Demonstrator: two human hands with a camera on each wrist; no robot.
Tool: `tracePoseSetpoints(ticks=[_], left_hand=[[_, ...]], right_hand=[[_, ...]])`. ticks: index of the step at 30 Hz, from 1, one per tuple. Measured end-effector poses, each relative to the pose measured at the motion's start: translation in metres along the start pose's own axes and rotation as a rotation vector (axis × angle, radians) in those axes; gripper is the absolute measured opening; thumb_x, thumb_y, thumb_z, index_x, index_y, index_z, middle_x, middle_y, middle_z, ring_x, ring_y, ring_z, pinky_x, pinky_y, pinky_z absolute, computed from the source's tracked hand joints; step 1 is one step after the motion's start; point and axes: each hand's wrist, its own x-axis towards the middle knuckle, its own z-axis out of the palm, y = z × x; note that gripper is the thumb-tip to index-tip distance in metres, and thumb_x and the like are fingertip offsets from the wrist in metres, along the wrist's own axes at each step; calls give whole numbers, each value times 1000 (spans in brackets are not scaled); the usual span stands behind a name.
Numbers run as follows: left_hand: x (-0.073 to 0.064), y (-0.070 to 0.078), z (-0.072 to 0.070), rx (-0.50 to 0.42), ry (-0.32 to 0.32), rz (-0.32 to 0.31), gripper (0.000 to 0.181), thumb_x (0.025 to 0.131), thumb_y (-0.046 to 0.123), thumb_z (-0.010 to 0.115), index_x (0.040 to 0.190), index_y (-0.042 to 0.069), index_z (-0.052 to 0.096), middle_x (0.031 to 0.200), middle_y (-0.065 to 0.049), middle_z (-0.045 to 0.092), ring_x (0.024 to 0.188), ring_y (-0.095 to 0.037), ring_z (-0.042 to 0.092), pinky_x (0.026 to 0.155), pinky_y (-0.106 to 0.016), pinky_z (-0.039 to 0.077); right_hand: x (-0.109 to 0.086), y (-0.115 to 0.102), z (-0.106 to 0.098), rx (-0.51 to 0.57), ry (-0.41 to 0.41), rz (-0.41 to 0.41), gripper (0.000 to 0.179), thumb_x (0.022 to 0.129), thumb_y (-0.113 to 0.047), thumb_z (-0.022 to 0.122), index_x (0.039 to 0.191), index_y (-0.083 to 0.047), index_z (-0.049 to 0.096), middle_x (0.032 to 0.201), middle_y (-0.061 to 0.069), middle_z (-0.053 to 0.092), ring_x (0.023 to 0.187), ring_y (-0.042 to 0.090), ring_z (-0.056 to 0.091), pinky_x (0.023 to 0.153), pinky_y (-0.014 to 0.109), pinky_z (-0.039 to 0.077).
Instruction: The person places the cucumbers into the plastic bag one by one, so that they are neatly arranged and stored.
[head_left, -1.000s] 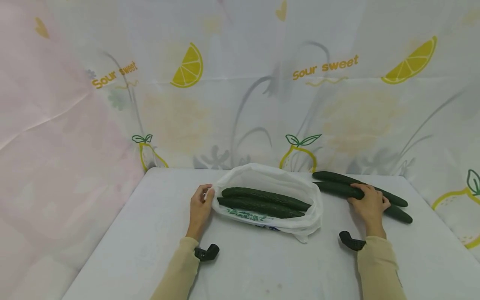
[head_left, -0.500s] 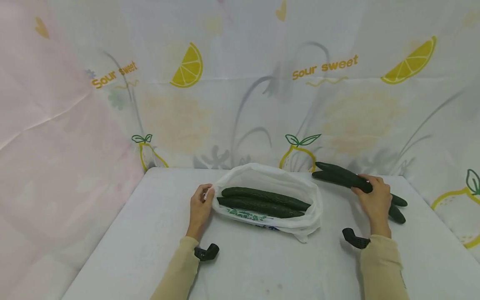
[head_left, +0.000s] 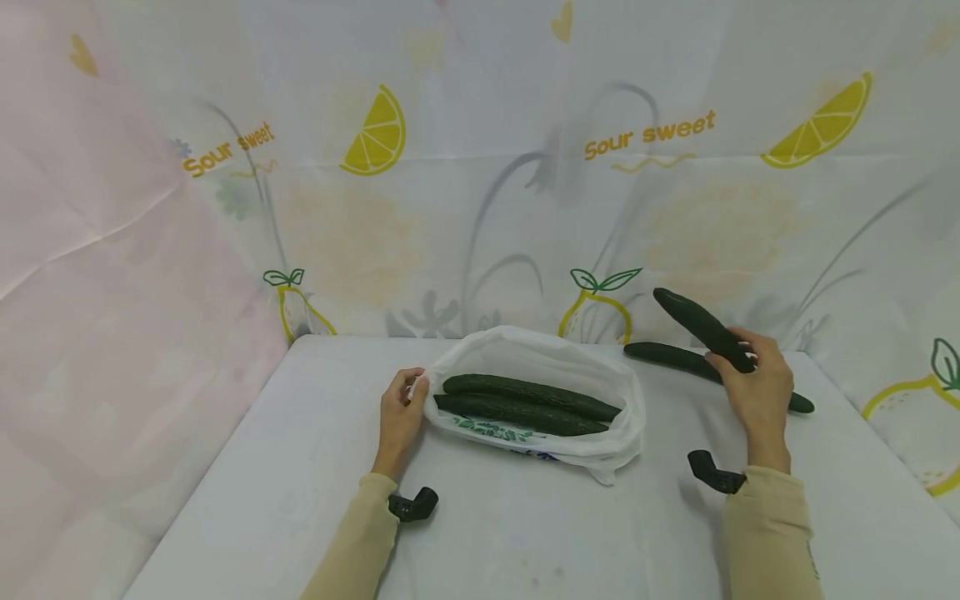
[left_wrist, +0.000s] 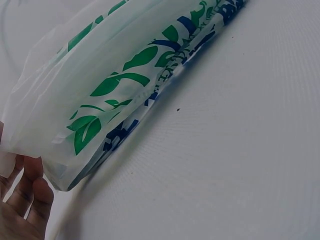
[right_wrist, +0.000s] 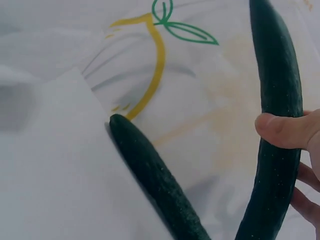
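A white plastic bag [head_left: 525, 346] with green leaf print lies mouth-up on the table, and two dark green cucumbers [head_left: 525, 404] lie side by side inside it. At its left end my left hand [head_left: 401, 417] pinches the rim between thumb and fingers; the left wrist view shows fingers [left_wrist: 39, 200] at the bag's corner. My right hand [head_left: 759, 387] grips another cucumber [right_wrist: 277, 100] around its middle, raised and tilted with the far end up. Below and behind that hand, one more cucumber [head_left: 667, 357] rests on the table, partly hidden by the hand.
The white table [head_left: 300, 500] ends at a patterned cloth backdrop [head_left: 480, 208] with lemon prints, close behind the bag and the resting cucumber. A pink cloth [head_left: 135, 350] hangs at the left. Black wrist cameras [head_left: 415, 505] sit on both wrists.
My right hand has lifted one cucumber off the table, up and slightly right, tilting its far end upward. The other loose cucumber stays on the table. My left hand and the bag have not moved.
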Motion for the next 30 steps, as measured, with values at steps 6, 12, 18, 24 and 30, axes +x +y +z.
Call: tracePoseSetpoints(ticks=[6,12,18,24,30], left_hand=[[-5,15,-2,33,-9,-19,24,95,11,54,114,-4,59,107,-20,62,83,-1,53,73,-14,41],[4,-13,1,8,10,-20,24,95,16,56,113,0,61,107,-18,63,86,-2,54,74,-14,41],[6,-23,3,20,38,18,23,95,18,57,112,2,61,105,-16,64,86,-2,55,75,-15,42],[4,-12,2,30,23,-7,23,95,16,57,112,1,61,105,-16,64,85,0,53,74,-15,41],[-1,7,0,28,1,-1,23,95,10,55,112,-5,59,105,-22,62,84,0,53,73,-15,41]], right_hand=[[2,-8,0,78,24,2,48,75,-7,78,121,-10,63,111,9,61,92,-16,43,84,13,38],[2,-12,0,155,18,21,47,78,-12,77,123,-14,62,105,-18,56,94,-11,49,84,12,42],[4,-22,0,241,37,18,48,78,-12,76,124,-15,61,105,-23,54,96,-7,54,83,10,45],[6,-29,0,300,50,21,49,77,-9,77,123,-14,61,106,-20,56,97,-4,57,82,9,46],[7,-33,-2,309,74,30,50,76,-10,78,123,-15,61,108,-18,58,97,-3,58,83,10,47]])
